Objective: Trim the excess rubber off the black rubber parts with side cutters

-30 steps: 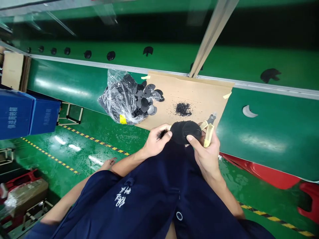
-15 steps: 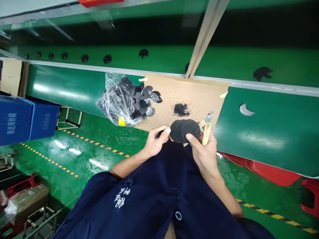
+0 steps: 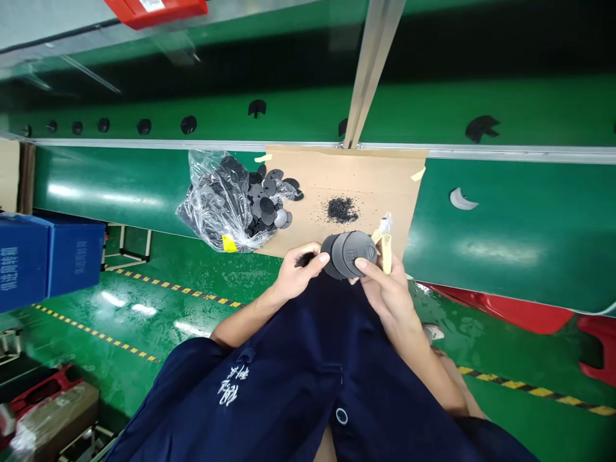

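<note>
Several round black plastic discs (image 3: pixel 347 249) lie fanned out and overlapping between my hands. My right hand (image 3: pixel 389 285) has its thumb pressed on the rightmost disc, and a pair of cutting pliers (image 3: pixel 385 247) with cream handles is tucked in the same hand, jaws pointing away from me. At the left end of the fan, my left hand (image 3: pixel 302 273) pinches the edge of the discs between thumb and fingers. Another dark piece (image 3: pixel 304 259) shows inside that hand, partly hidden by the fingers.
Brown cardboard (image 3: pixel 308 221) is taped to the green bench, with a pile of small black scraps (image 3: pixel 342 209) on it. A clear plastic bag (image 3: pixel 216 199) spills more discs (image 3: pixel 267 205) at left. A grey crescent piece (image 3: pixel 462 199) lies right; a metal post (image 3: pixel 368 77) stands behind.
The discs are spread wider in my hands, with more of their edges showing. The cutting pliers have turned slightly more upright. The whole view has shifted a little.
</note>
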Motion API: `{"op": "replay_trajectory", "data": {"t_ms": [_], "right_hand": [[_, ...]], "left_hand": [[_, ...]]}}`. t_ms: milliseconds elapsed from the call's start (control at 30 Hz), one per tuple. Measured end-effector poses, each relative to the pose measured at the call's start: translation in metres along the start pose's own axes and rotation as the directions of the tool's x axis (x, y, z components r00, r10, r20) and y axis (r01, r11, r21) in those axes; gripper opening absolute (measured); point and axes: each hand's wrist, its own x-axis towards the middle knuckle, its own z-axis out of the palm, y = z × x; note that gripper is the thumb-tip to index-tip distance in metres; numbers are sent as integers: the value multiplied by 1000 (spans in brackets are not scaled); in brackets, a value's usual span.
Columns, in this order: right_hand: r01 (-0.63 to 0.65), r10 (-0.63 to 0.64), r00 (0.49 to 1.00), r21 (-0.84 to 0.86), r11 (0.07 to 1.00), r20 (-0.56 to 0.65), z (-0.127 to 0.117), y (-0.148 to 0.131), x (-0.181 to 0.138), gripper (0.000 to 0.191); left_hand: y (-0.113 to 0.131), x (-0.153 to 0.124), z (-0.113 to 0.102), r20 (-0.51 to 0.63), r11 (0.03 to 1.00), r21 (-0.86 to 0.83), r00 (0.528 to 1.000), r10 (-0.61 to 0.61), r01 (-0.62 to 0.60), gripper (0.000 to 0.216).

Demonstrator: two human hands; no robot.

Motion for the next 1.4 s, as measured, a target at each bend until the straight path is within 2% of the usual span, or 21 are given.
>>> {"op": "replay_trajectory", "data": {"t_ms": [133, 233, 300, 367, 467, 500, 567, 667, 767, 900, 1000, 1133, 1300, 1400], "right_hand": [[-179, 170, 981, 98, 979, 93, -5, 8, 7, 39], [-200, 192, 979, 144, 969, 70, -5, 22, 13, 39], [-174, 172, 985, 138, 975, 30, -4, 32, 16, 42], [-100, 107, 989, 77, 992, -99, -3, 42, 18, 46], [47, -99, 945, -169, 984, -313, -4, 50, 17, 53], [86, -173, 931, -267, 960, -322, -5, 51, 16, 57], [143, -269, 929, -422, 895, -255, -7, 51, 15, 65], [166, -290, 943, -522, 837, -165, -13, 50, 21, 61], [146, -277, 944, -528, 837, -179, -25, 57, 34, 47], [87, -241, 950, -577, 812, -196, -47, 80, 58, 45], [-37, -176, 955, -682, 731, -240, -60, 97, 74, 38], [-130, -138, 947, -739, 661, -290, -60, 109, 86, 28], [-204, -99, 945, -798, 567, -311, -51, 108, 67, 48], [-223, -24, 961, -827, 516, -274, -46, 108, 47, 49]], "left_hand": [[-2, 7, -1, 95, 991, -99, 992, -84, 93, 61], [-6, 13, -3, 118, 990, -89, 988, -95, 106, 60], [-10, 16, -6, 95, 998, -12, 994, -61, 63, 60], [-15, 20, -8, 44, 992, 129, 999, 14, -20, 58], [-22, 24, -9, 0, 928, 356, 993, 118, -110, 50], [-23, 25, -8, 8, 905, 406, 991, 133, -125, 47], [-26, 27, -7, 44, 873, 466, 989, 143, -147, 43], [-32, 35, -10, 99, 852, 492, 984, 150, -179, 43], [-44, 52, -21, 167, 873, 462, 982, 84, -153, 45], [-77, 82, -35, 219, 911, 412, 973, -66, -31, 53], [-106, 99, -33, 195, 899, 437, 972, -131, 34, 54], [-134, 113, -24, 132, 862, 490, 966, -221, 130, 53], [-149, 118, -31, 67, 830, 515, 955, -288, 214, 44], [-160, 117, -39, 50, 807, 538, 946, -321, 245, 35]]}}
